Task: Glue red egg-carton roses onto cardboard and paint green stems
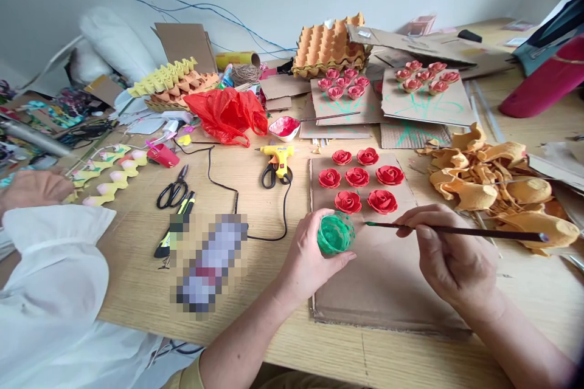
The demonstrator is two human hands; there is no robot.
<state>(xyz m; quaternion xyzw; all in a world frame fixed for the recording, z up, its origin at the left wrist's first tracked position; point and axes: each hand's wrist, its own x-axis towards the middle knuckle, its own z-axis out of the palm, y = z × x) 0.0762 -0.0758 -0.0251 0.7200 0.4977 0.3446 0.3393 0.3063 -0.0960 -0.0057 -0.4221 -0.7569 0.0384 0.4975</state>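
Observation:
My left hand (314, 258) is wrapped round a small clear cup of green paint (336, 233), tilted so its inside faces me. Between the thumb and fingers of my right hand (449, 255) is a thin dark paintbrush (479, 231). Its green-coated tip points left, just right of the cup and apart from it. Both hands are over a sheet of brown cardboard (378, 282). Several red paper roses (357, 177) sit in rows on the far part of that sheet, beyond my hands. A faint green mark shows between the nearest roses.
Left of the sheet are a yellow glue gun (280, 158) with its cord, scissors (172, 191) and a utility knife (176, 225). Torn egg-carton pieces (497, 188) lie at right. Behind stand a dish of red paint (285, 127) and finished rose boards (424, 100). A person's white sleeve (55, 261) is at left.

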